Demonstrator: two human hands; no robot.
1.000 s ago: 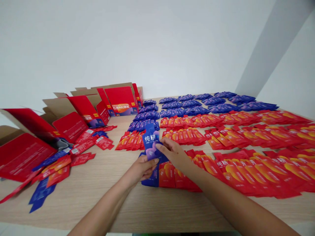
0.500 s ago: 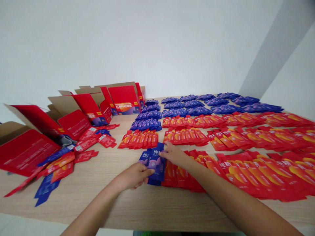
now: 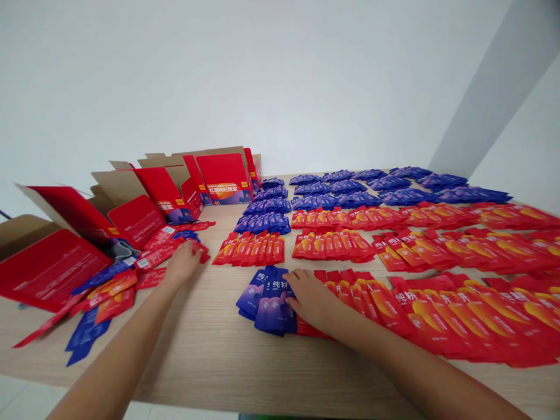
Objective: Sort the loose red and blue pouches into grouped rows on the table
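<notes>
My left hand (image 3: 184, 261) reaches into the loose pile at the left and touches a red packet (image 3: 202, 252); its fingertips are partly hidden among the packets. My right hand (image 3: 308, 291) rests with bent fingers on the right edge of some overlapping blue packets (image 3: 275, 309). These blue packets lie at the left end of the front row of red packets (image 3: 371, 297), partly covering it. Whether the right fingers grip a packet or only press on it is not clear.
Open red cardboard boxes (image 3: 225, 175) stand along the left and back left. Loose blue and red packets (image 3: 116, 289) lie before them. Fanned rows of red packets (image 3: 472, 315) and blue packets (image 3: 406, 195) cover the right side of the wooden table (image 3: 205, 361).
My left hand has left the blue packets and moved up and left to the loose pile. The blue packets now lie fanned a little further left, with my right hand still at them.
</notes>
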